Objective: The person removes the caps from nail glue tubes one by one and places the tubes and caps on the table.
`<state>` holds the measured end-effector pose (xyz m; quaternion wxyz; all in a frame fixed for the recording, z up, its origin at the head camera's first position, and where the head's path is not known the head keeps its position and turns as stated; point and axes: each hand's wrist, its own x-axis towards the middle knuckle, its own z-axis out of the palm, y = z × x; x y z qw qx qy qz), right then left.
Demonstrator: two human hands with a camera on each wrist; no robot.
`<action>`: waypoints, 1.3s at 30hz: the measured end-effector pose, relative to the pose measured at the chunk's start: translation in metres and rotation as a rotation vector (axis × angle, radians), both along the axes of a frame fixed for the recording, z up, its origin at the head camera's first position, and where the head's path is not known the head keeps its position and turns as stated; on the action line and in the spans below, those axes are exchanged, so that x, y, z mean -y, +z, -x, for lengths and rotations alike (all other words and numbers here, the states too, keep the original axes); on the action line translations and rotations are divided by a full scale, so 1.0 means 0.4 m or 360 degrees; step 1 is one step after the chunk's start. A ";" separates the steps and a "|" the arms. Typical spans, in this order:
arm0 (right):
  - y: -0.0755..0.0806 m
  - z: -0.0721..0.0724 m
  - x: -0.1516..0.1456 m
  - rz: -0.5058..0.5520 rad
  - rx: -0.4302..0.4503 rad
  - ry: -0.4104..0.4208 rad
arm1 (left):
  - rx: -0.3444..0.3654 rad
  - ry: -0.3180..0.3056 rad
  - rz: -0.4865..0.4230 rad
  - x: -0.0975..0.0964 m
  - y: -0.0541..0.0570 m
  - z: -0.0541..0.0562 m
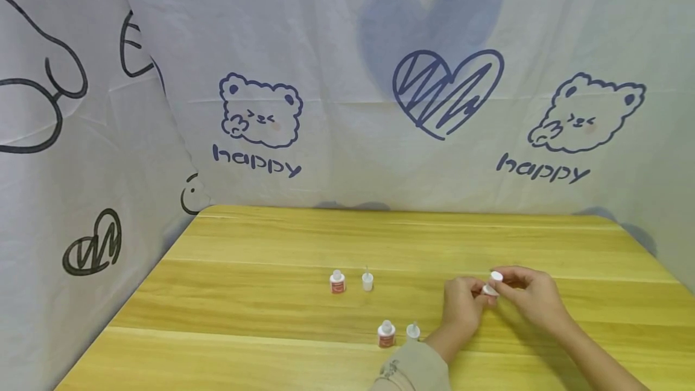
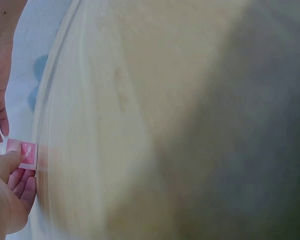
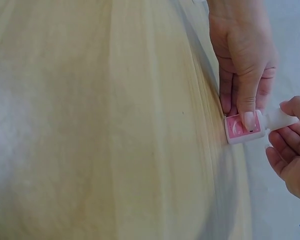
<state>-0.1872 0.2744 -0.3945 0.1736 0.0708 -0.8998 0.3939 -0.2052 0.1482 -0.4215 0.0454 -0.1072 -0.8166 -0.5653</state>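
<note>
On the right side of the table, my left hand [image 1: 461, 308] grips a small white bottle [image 3: 244, 127] with a pink label, its thumb lying across the label. The thumb and fingers of my right hand [image 1: 534, 295] pinch the bottle's white cap [image 1: 496, 276]. In the right wrist view the cap lines up with the bottle's neck end, and the bottle lies tipped sideways there. Part of the bottle is hidden behind fingers in the head view.
Two similar bottles with red labels, a farther one [image 1: 337, 282] and a nearer one [image 1: 387, 335], stand uncapped on the wooden table [image 1: 244, 312]. Beside each is an upturned white cap, one farther back [image 1: 367, 282] and one [image 1: 413, 332] near my left sleeve [image 1: 418, 367]. A printed cloth [image 1: 336, 47] hangs behind.
</note>
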 end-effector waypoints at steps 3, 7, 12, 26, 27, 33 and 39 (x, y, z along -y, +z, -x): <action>0.000 0.002 -0.002 -0.0011 -0.0023 0.0023 | 0.0010 -0.0002 -0.0006 -0.001 0.000 0.001; 0.001 0.003 -0.003 -0.0034 -0.0017 0.0039 | 0.0028 0.0002 -0.0009 -0.002 0.000 0.002; 0.003 0.002 -0.005 -0.0043 0.0041 0.0047 | 0.0047 0.0007 -0.0013 -0.003 0.001 0.001; -0.024 0.005 0.001 0.0045 -0.0064 -0.0071 | 0.0048 -0.0002 -0.0035 -0.004 0.000 0.000; -0.023 0.004 0.002 0.0045 -0.0067 -0.0082 | 0.0044 -0.0002 -0.0035 -0.004 0.000 0.000; -0.014 0.003 0.006 0.0028 -0.0052 -0.0086 | 0.0021 0.0007 -0.0025 -0.002 0.000 -0.001; -0.008 0.004 0.002 -0.0015 -0.0043 -0.0043 | 0.0010 0.0007 -0.0009 -0.002 -0.001 0.000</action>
